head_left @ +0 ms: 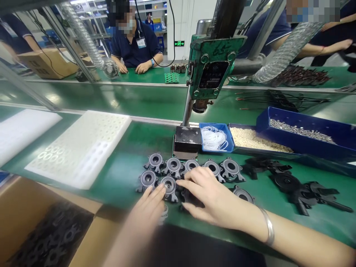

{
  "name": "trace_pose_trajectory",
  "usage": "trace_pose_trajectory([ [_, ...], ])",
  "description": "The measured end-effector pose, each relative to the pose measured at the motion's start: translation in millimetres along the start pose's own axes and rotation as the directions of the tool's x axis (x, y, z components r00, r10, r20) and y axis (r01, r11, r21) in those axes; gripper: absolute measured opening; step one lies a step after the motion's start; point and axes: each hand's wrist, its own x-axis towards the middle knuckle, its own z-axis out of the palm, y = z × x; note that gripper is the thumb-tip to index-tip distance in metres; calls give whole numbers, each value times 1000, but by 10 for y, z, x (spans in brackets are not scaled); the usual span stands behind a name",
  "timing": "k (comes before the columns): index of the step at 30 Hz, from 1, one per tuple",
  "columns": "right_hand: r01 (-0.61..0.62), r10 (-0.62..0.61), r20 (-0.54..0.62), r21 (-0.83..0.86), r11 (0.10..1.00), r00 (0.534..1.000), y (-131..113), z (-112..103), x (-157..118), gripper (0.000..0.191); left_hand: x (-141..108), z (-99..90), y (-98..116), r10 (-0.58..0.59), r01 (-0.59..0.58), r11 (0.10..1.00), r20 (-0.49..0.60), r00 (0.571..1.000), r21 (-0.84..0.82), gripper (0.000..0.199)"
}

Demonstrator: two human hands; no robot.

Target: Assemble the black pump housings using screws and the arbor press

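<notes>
- At the far left, a white sheet (25, 128) lies on your green tabletop (122, 155); nearer you, an open cardboard box (16, 194) holds black parts (52, 237).
- Right of them, a white tray (108, 139) carries pale rings (54, 151) on its left part.
- Your left hand (147, 211), partly blurred, has its fingers extended close together, tips touching a round-topped black housing (168, 184) in the near row; its thumb is hidden, so you cannot tell if it grips.
- The other black housings (174, 165) stand around it in two rows, near the middle.
- Beyond them, a green press head (211, 70) hangs above and behind a black block (188, 139).
- Your right hand (213, 196) arches over a dark near-row housing, fingers curved, thumb apart; you cannot tell whether it has hold.
- Farther right, a blue tray (231, 142) holds white loops (213, 138), beside beige pieces (250, 139) and a screw-filled blue bin (303, 146); loose black parts (287, 183) lie nearer.
</notes>
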Motion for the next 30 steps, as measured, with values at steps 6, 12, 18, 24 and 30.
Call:
trace_pose_trajectory([
  [6, 24, -16, 97, -78, 997, 995, -99, 120, -88, 48, -13, 14, -73, 7, -10, 994, -27, 1000, -110, 26],
  [12, 66, -49, 108, -155, 986, 993, -81, 172, -111, 46, -2, 25, -101, 53, -56, 994, -34, 998, -98, 25],
  [18, 79, -69, 66, -159, 984, 995, -38, 191, -147, 58, -120, -94, -227, -120, 120, 993, -48, 992, -1, 25],
  [24, 161, -144, 121, -141, 977, 982, -82, 248, -98, 63, -260, -30, -371, -323, 284, 885, -49, 945, -370, 22],
  [30, 176, -157, 119, -177, 968, 980, -116, 283, -89, 61, -411, 112, -529, -554, 387, 623, -35, 831, -680, 27],
])
